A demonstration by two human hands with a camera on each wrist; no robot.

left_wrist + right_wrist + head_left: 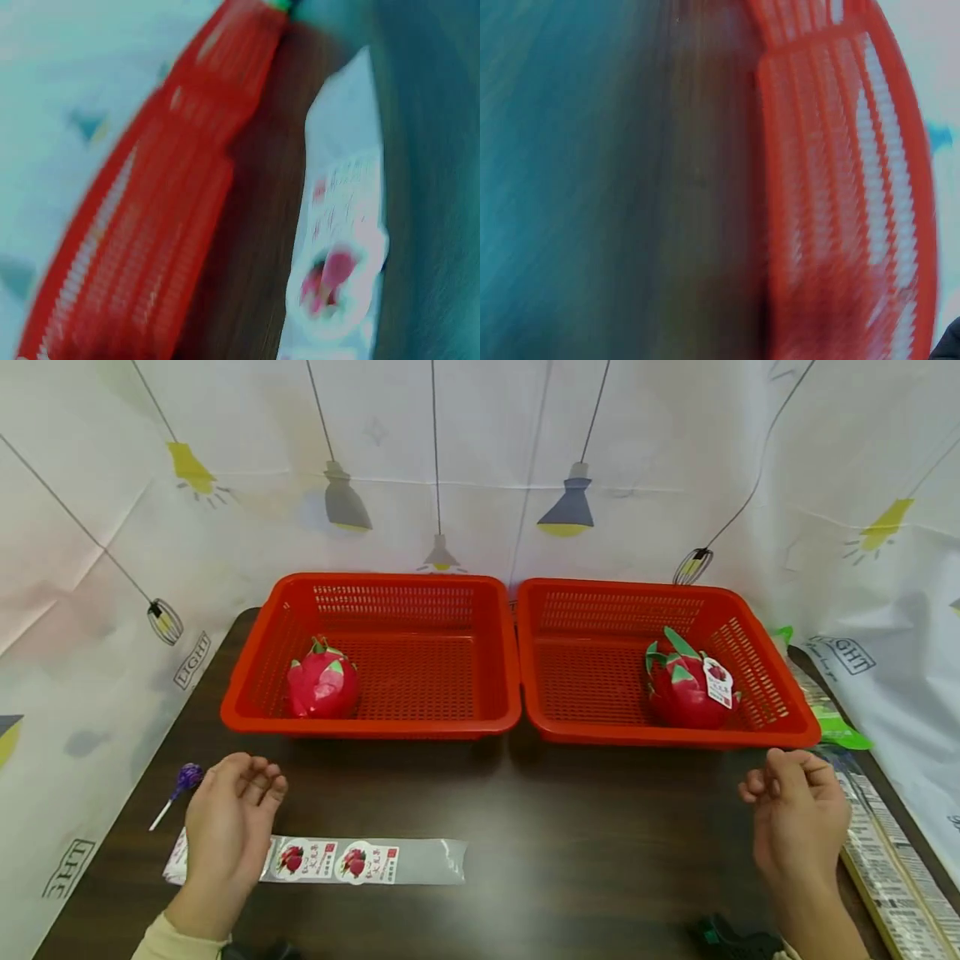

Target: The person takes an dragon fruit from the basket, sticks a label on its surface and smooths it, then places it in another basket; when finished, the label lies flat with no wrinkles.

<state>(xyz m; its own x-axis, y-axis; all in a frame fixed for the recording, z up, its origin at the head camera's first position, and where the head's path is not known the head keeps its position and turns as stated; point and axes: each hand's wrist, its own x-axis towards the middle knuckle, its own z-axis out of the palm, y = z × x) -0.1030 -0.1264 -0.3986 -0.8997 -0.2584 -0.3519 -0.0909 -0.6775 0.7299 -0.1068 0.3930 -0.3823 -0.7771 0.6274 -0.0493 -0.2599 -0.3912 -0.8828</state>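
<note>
My left hand [228, 827], fingers loosely bent and holding nothing, hovers over the left part of a strip of stickers [427, 862] printed with dragon fruit. That strip also fills the right side of the left wrist view. On the table's right side, my right hand [804, 818] is raised with relaxed, bent fingers and nothing in it. One dragon fruit [324, 685] lies in the left red basket [420, 727]. Another dragon fruit [684, 700], bearing a white sticker [718, 683], sits in the right red basket [600, 732]. Both wrist views are blurred.
A purple-wrapped lollipop [183, 782] lies left of my left hand. Along the right table edge are a green package [832, 718] and long printed plastic packaging [892, 860]. Dark objects [731, 939] show at the front edge. A patterned white sheet [480, 460] hangs behind the baskets.
</note>
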